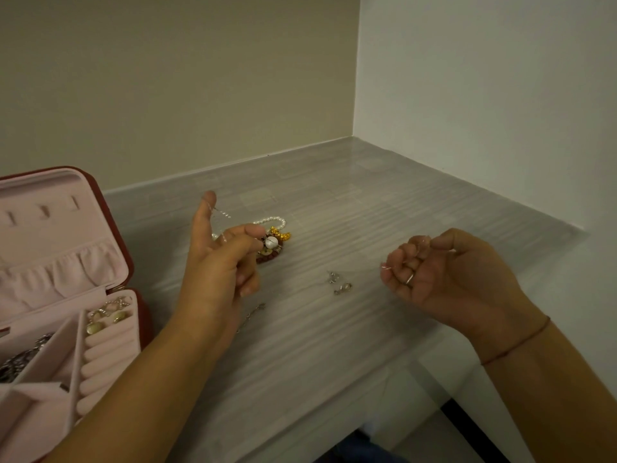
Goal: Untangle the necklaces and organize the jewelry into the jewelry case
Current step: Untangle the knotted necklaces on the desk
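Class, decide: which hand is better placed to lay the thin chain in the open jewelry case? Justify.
Likely left hand: it pinches the thin chain nearest the jewelry case; the right hand is farther.

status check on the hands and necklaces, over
Left hand pinches a fine chain, forefinger raised; right hand curled on fine chain too. Tangled pile beyond the left hand, case open at left. Loose earrings lie between the hands.

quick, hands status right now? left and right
Left hand: pinching a thin chain, which is draped over its raised index finger.
Right hand: fingers curled, pinching what looks like a thin chain too; only glints show.
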